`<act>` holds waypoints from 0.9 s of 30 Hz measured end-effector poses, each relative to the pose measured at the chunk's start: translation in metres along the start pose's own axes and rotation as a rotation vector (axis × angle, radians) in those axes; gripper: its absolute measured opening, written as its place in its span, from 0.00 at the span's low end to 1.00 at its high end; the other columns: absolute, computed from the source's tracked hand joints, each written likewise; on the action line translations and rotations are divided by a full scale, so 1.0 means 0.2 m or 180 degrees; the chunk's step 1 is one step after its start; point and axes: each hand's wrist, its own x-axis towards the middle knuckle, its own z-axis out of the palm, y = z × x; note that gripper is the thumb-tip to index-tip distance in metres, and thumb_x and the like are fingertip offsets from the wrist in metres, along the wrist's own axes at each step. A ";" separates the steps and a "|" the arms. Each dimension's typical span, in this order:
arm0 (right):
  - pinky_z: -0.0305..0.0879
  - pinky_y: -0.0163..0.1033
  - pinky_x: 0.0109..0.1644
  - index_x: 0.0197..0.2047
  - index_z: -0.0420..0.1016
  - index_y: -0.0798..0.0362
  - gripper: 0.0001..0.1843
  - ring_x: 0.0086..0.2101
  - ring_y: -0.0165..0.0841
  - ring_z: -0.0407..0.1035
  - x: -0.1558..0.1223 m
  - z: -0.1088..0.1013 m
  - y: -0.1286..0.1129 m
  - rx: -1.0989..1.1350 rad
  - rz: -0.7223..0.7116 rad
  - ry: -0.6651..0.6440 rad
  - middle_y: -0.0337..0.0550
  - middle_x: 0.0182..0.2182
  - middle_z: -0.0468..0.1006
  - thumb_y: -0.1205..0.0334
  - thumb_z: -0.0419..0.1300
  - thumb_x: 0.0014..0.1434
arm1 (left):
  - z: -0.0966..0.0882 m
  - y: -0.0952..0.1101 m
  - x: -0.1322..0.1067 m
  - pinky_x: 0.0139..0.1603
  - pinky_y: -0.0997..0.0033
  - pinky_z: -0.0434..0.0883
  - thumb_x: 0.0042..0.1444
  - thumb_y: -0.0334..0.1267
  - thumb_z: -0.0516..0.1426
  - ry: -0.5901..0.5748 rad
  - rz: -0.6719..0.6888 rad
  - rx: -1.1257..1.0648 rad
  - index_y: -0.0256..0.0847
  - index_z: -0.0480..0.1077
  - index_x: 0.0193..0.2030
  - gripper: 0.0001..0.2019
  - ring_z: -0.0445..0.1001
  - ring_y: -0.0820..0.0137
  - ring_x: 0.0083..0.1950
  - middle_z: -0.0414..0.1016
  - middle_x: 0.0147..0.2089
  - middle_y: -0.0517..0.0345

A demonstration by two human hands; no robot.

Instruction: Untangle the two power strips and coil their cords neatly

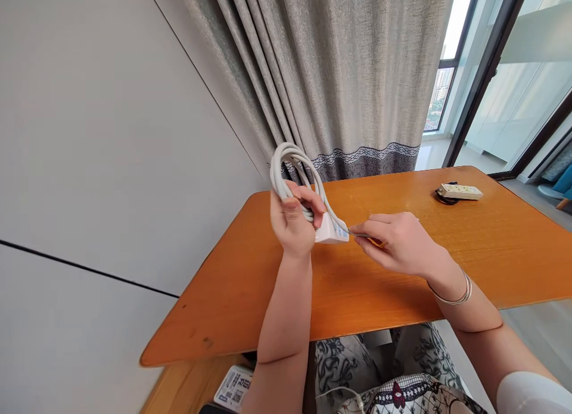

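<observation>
A white cable (pixel 297 155) is wound into several loops, and my left hand (pixel 291 220) is closed around them, raised above the table. From the coil a length of the cable runs down to the right. My right hand (pixel 393 241) pinches this length between thumb and fingers, over the middle of the table. Between the two hands shows a white block (pixel 329 230) with bluish markings, partly hidden behind my left fingers and the cable. Whether it rests on the table or hangs from the cable I cannot tell.
The orange-brown wooden table (pixel 370 301) spans the view. A white power strip (pixel 460 192) with a dark cord lies at its far right. Behind hangs a grey curtain (pixel 357 74), and a pale wall (pixel 111 134) borders the left. A labelled box (pixel 235 385) sits below the front edge.
</observation>
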 end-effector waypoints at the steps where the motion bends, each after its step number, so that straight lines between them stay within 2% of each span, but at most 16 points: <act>1: 0.52 0.34 0.28 0.43 0.79 0.56 0.13 0.25 0.27 0.67 0.00 0.00 -0.01 -0.0012 -0.0021 -0.0023 0.41 0.27 0.77 0.65 0.52 0.67 | 0.00 -0.01 -0.01 0.13 0.77 0.51 0.50 0.60 0.65 -0.0013 -0.0060 0.0037 0.42 0.61 0.29 0.25 0.59 0.77 0.11 0.72 0.18 0.64; 4: 0.52 0.34 0.28 0.41 0.78 0.55 0.14 0.24 0.27 0.65 -0.01 -0.01 -0.02 -0.0069 -0.0106 -0.0096 0.40 0.26 0.76 0.64 0.51 0.68 | 0.01 -0.05 -0.04 0.15 0.77 0.59 0.47 0.61 0.66 -0.0181 -0.0312 0.0137 0.42 0.61 0.31 0.27 0.66 0.75 0.14 0.75 0.21 0.63; 6: 0.53 0.34 0.28 0.42 0.77 0.55 0.14 0.23 0.27 0.64 -0.01 -0.01 -0.02 -0.0113 -0.0191 -0.0076 0.40 0.26 0.76 0.64 0.50 0.69 | 0.01 -0.07 -0.06 0.18 0.78 0.63 0.46 0.63 0.66 -0.0573 -0.0411 0.0291 0.42 0.61 0.33 0.28 0.71 0.74 0.16 0.77 0.24 0.62; 9: 0.54 0.33 0.29 0.41 0.77 0.54 0.14 0.25 0.27 0.66 -0.01 -0.01 -0.03 -0.0111 -0.0372 0.0082 0.41 0.28 0.78 0.64 0.49 0.70 | 0.00 -0.09 -0.08 0.22 0.77 0.66 0.49 0.64 0.63 -0.1212 -0.0569 0.0679 0.41 0.62 0.37 0.28 0.74 0.73 0.21 0.80 0.29 0.59; 13: 0.55 0.34 0.29 0.41 0.75 0.53 0.14 0.26 0.27 0.67 -0.02 -0.02 -0.03 -0.0199 -0.0327 0.0303 0.39 0.29 0.79 0.64 0.49 0.71 | 0.01 -0.09 -0.09 0.25 0.74 0.66 0.52 0.67 0.59 -0.1891 -0.0662 0.1178 0.41 0.64 0.36 0.28 0.71 0.73 0.24 0.75 0.26 0.60; 15: 0.55 0.35 0.30 0.41 0.76 0.52 0.12 0.25 0.27 0.66 -0.02 -0.02 -0.02 -0.0341 -0.0276 0.0419 0.38 0.27 0.78 0.60 0.52 0.72 | 0.02 -0.08 -0.10 0.24 0.74 0.64 0.54 0.70 0.54 -0.2137 -0.0800 0.1226 0.40 0.64 0.33 0.30 0.67 0.74 0.24 0.71 0.25 0.61; 19: 0.57 0.35 0.31 0.36 0.77 0.52 0.20 0.26 0.27 0.65 -0.01 -0.04 0.02 -0.0373 -0.0350 0.0730 0.38 0.25 0.76 0.45 0.56 0.68 | 0.02 -0.06 -0.12 0.18 0.73 0.60 0.55 0.75 0.44 -0.2880 -0.1704 0.0773 0.40 0.65 0.36 0.35 0.63 0.74 0.18 0.66 0.22 0.63; 22: 0.55 0.35 0.29 0.34 0.78 0.52 0.25 0.24 0.26 0.61 -0.01 -0.06 0.05 -0.0272 -0.0355 0.0893 0.37 0.23 0.72 0.38 0.56 0.65 | 0.02 -0.05 -0.12 0.17 0.73 0.61 0.52 0.75 0.50 -0.3283 -0.2149 0.0415 0.39 0.66 0.39 0.35 0.62 0.75 0.16 0.65 0.21 0.65; 24: 0.53 0.35 0.29 0.35 0.79 0.51 0.26 0.23 0.26 0.59 -0.01 -0.06 0.06 -0.0273 -0.0350 0.0947 0.36 0.22 0.69 0.37 0.57 0.64 | 0.02 -0.04 -0.11 0.17 0.74 0.61 0.49 0.72 0.57 -0.3511 -0.2224 0.0309 0.39 0.67 0.40 0.34 0.61 0.76 0.17 0.66 0.21 0.65; 27: 0.50 0.37 0.28 0.33 0.80 0.50 0.27 0.22 0.26 0.55 -0.01 -0.06 0.08 -0.0443 -0.0351 0.0881 0.35 0.20 0.64 0.34 0.57 0.62 | 0.01 -0.05 -0.09 0.17 0.73 0.60 0.49 0.70 0.59 -0.3813 -0.2329 0.0228 0.38 0.67 0.38 0.32 0.60 0.76 0.17 0.66 0.20 0.63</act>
